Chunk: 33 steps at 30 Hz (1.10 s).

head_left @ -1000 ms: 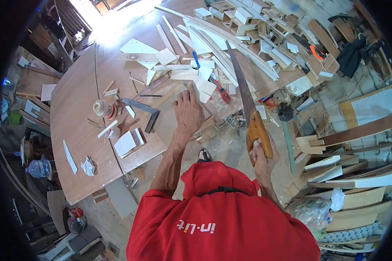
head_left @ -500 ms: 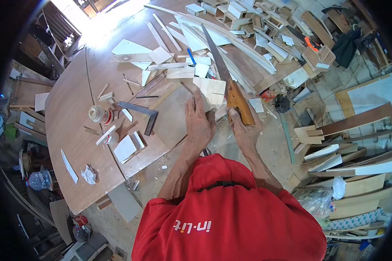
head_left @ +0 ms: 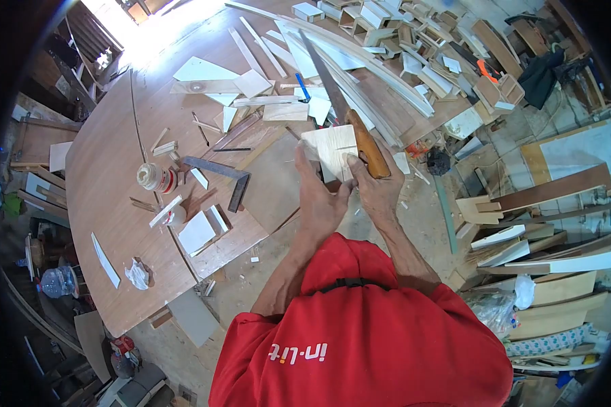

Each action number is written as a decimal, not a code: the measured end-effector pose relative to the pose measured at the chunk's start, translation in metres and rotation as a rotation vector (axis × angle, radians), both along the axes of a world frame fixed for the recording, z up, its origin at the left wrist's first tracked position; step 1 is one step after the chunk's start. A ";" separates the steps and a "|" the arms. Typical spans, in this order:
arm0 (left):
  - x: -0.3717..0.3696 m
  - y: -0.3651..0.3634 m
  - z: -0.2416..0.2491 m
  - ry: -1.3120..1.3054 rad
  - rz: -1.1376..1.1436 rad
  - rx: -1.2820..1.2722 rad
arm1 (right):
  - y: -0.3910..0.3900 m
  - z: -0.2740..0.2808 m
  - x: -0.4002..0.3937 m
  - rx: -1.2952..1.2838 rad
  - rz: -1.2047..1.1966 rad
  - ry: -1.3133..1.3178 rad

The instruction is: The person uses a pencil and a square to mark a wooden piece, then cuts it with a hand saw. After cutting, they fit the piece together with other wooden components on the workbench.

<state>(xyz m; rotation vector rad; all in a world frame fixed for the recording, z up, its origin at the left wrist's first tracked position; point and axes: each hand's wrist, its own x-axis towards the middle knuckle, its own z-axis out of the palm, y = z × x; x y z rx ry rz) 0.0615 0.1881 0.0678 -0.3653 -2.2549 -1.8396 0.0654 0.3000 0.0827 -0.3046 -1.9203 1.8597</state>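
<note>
Above the near edge of the table, my left hand (head_left: 321,205) grips a small pale wooden block (head_left: 332,150) with a thin dark line across its face. My right hand (head_left: 380,195) is wrapped round the wooden handle of a handsaw (head_left: 369,150), and its thumb presses on the block's near edge. The saw's blade points up and away, over the offcuts. Left of my hands, a metal try square (head_left: 234,178) lies flat on the tabletop. Part of the block is hidden behind my fingers.
The brown worktable (head_left: 108,203) carries a glue jar (head_left: 156,178), a crumpled white wad (head_left: 137,274) and white panel offcuts (head_left: 197,232). Small wooden boxes (head_left: 373,17) are heaped at the back right. Boards (head_left: 557,190) lean along the right side.
The block has come up nearer, its face now tilted into view, with my right thumb on it. Both hands have shifted; the saw has moved slightly up and left.
</note>
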 end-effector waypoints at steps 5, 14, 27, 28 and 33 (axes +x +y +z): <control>-0.024 -0.041 0.000 -0.087 -0.018 -0.170 | 0.021 0.000 -0.008 0.160 0.110 -0.042; -0.044 -0.053 0.009 -0.433 -0.296 0.236 | 0.024 0.018 -0.009 0.180 0.287 -0.093; -0.037 -0.024 -0.033 -0.304 -0.010 0.445 | 0.073 0.019 0.066 0.051 0.080 -0.091; -0.036 -0.020 -0.033 -0.326 0.034 0.440 | 0.076 0.016 0.077 0.051 0.102 -0.089; -0.053 -0.013 -0.086 -0.375 0.131 0.365 | 0.087 -0.005 0.125 -0.059 0.134 -0.174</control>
